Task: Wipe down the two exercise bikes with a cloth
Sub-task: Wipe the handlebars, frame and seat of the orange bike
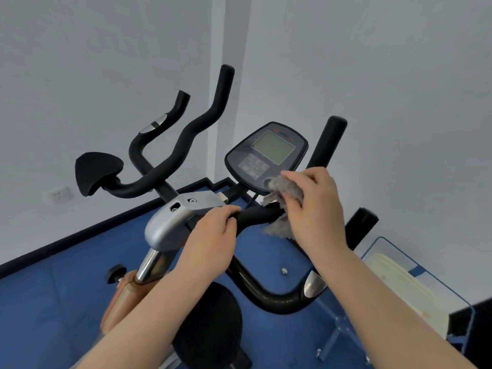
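An exercise bike stands in front of me, with black foam handlebars (186, 139), a silver clamp (173, 222) and a dark console (266, 155) with a grey screen. My left hand (210, 241) grips the black bar just right of the clamp. My right hand (314, 209) holds a grey cloth (286, 191) against the console's lower edge, with part of the cloth hanging below the bar. A black elbow pad (97, 171) sits at the left, and another pad (213, 323) lies below my arms. Only one bike is in view.
White walls meet in a corner behind the bike. The floor (53, 302) is blue with a dark skirting strip. A glass-topped table (415, 283) with a cream object stands at the right. A wall socket (60, 194) is low on the left.
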`<state>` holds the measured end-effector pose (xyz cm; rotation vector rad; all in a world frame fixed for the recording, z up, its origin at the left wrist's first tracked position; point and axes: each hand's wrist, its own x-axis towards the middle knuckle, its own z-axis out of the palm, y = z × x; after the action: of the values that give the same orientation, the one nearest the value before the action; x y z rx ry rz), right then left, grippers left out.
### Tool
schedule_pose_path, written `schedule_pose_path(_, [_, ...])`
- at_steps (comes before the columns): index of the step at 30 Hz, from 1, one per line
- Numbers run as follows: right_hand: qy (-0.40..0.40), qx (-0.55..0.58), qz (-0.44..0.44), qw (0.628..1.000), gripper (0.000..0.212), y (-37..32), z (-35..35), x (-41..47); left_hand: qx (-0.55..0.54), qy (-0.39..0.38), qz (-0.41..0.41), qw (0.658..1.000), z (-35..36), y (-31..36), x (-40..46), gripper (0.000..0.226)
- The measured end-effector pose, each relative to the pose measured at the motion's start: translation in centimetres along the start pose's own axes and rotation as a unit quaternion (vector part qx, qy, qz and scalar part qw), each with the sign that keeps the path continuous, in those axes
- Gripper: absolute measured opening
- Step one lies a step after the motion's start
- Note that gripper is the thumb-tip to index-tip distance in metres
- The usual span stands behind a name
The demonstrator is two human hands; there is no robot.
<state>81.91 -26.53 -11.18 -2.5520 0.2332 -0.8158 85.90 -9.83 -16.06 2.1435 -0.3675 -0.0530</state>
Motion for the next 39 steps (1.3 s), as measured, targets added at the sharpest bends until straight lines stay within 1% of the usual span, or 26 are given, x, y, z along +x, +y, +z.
schedule_pose_path(1, [0.014, -0.003, 0.026, 1.000, 0.035, 0.5, -0.3, 0.2, 0.007, 0.020, -0.003, 1.000, 0.0, 0.1, -0.1, 0.031])
schedule_pose_path(2, [0.012, -0.006, 0.034, 0.999, 0.036, 0.3, -0.1, -0.2, 0.014, 0.042, 0.001, 0.999, -0.1, 0.3, -0.4, 0.031])
schedule_pose_path(4, [-0.042, 0.011, -0.012, 0.999, 0.037, -1.0, 1.4, -2.1, 0.034, 0.080, 0.021, 0.996, -0.4, 0.7, -1.2, 0.032])
schedule_pose_path(6, [-0.105, 0.054, -0.078, 0.990, 0.037, -1.6, 2.1, -2.8, 0.086, 0.099, 0.053, 0.990, -0.5, 0.7, -2.5, 0.032])
schedule_pose_path(7, [-0.108, 0.067, -0.096, 0.987, 0.036, -1.3, 1.9, -2.2, 0.120, 0.104, 0.059, 0.985, -0.5, 0.7, -3.2, 0.032])
schedule_pose_path(8, [-0.089, 0.071, -0.097, 0.989, 0.035, -0.8, 1.6, -1.3, 0.147, 0.116, 0.055, 0.981, -0.5, 0.6, -3.9, 0.032])
schedule_pose_path(10, [-0.038, 0.074, -0.056, 0.995, 0.031, -0.1, 0.9, 0.2, 0.172, 0.152, 0.030, 0.973, -0.5, 0.4, -5.0, 0.030])
schedule_pose_path(11, [-0.037, 0.060, -0.045, 0.997, 0.028, -0.1, 0.8, 0.3, 0.180, 0.170, 0.016, 0.969, -0.5, 0.6, -5.5, 0.030])
schedule_pose_path(12, [-0.053, 0.032, -0.055, 0.997, 0.026, -0.6, 1.2, 0.0, 0.191, 0.184, 0.004, 0.964, -0.3, 0.8, -5.8, 0.029])
schedule_pose_path(13, [-0.081, 0.015, -0.085, 0.993, 0.025, -1.2, 1.6, -0.6, 0.200, 0.198, -0.004, 0.959, -0.1, 0.9, -5.9, 0.029])
schedule_pose_path(14, [-0.120, 0.025, -0.118, 0.985, 0.026, -1.9, 2.1, -1.0, 0.196, 0.218, -0.010, 0.956, 0.1, 1.0, -6.0, 0.028])
schedule_pose_path(15, [-0.161, 0.055, -0.142, 0.975, 0.026, -2.5, 2.3, -1.3, 0.171, 0.246, -0.020, 0.954, 0.2, 1.0, -6.1, 0.028])
schedule_pose_path(17, [-0.211, 0.143, -0.147, 0.956, 0.028, -3.3, 1.7, -0.5, 0.067, 0.289, -0.064, 0.953, 0.2, 0.8, -5.9, 0.027])
schedule_pose_path(18, [-0.220, 0.182, -0.135, 0.949, 0.029, -3.4, 1.2, 0.2, -0.010, 0.294, -0.090, 0.952, 0.0, 0.7, -5.7, 0.026])
schedule_pose_path(20, [-0.250, 0.227, -0.122, 0.933, 0.032, -3.5, 0.3, 1.5, -0.166, 0.289, -0.114, 0.936, -0.3, 0.5, -5.5, 0.027])
schedule_pose_path(22, [-0.316, 0.221, -0.130, 0.913, 0.038, -3.7, -0.2, 2.7, -0.250, 0.295, -0.123, 0.914, -0.7, 0.4, -5.4, 0.029])
schedule_pose_path(24, [-0.368, 0.201, -0.138, 0.897, 0.039, -4.1, -0.3, 3.7, -0.282, 0.310, -0.134, 0.898, -1.0, 0.2, -5.3, 0.029])
schedule_pose_path(25, [-0.377, 0.183, -0.150, 0.895, 0.036, -4.3, -0.2, 4.1, -0.288, 0.321, -0.140, 0.891, -1.1, 0.1, -5.2, 0.029])
schedule_pose_path(27, [-0.381, 0.115, -0.191, 0.897, 0.025, -4.4, 0.7, 3.9, -0.299, 0.340, -0.152, 0.879, -1.2, 0.0, -5.1, 0.029])
schedule_pose_path(29, [-0.351, 0.020, -0.247, 0.903, 0.016, -4.1, 2.0, 2.9, -0.287, 0.335, -0.163, 0.882, -1.2, -0.1, -5.0, 0.028])
schedule_pose_path(31, [-0.263, -0.060, -0.297, 0.916, 0.024, -3.5, 3.1, 1.6, -0.271, 0.320, -0.167, 0.892, -1.1, -0.1, -5.0, 0.026])
schedule_pose_path(33, [-0.191, -0.097, -0.322, 0.922, 0.037, -3.2, 3.4, 0.7, -0.261, 0.311, -0.166, 0.899, -1.0, 0.0, -5.3, 0.026])
schedule_pose_path(35, [-0.194, -0.103, -0.330, 0.918, 0.048, -3.3, 3.6, -0.5, -0.208, 0.299, -0.167, 0.916, -0.8, -0.3, -6.2, 0.026])
schedule_pose_path(36, [-0.210, -0.102, -0.334, 0.913, 0.050, -3.4, 3.9, -1.2, -0.151, 0.293, -0.174, 0.928, -0.7, -0.6, -6.7, 0.025])
schedule_pose_path(38, [-0.236, -0.075, -0.330, 0.911, 0.043, -3.5, 4.3, -1.5, -0.039, 0.284, -0.195, 0.938, -0.3, -1.3, -7.7, 0.023])
schedule_pose_path(39, [-0.252, -0.044, -0.319, 0.912, 0.036, -3.6, 4.2, -0.8, -0.016, 0.282, -0.199, 0.938, -0.1, -1.5, -8.1, 0.023])
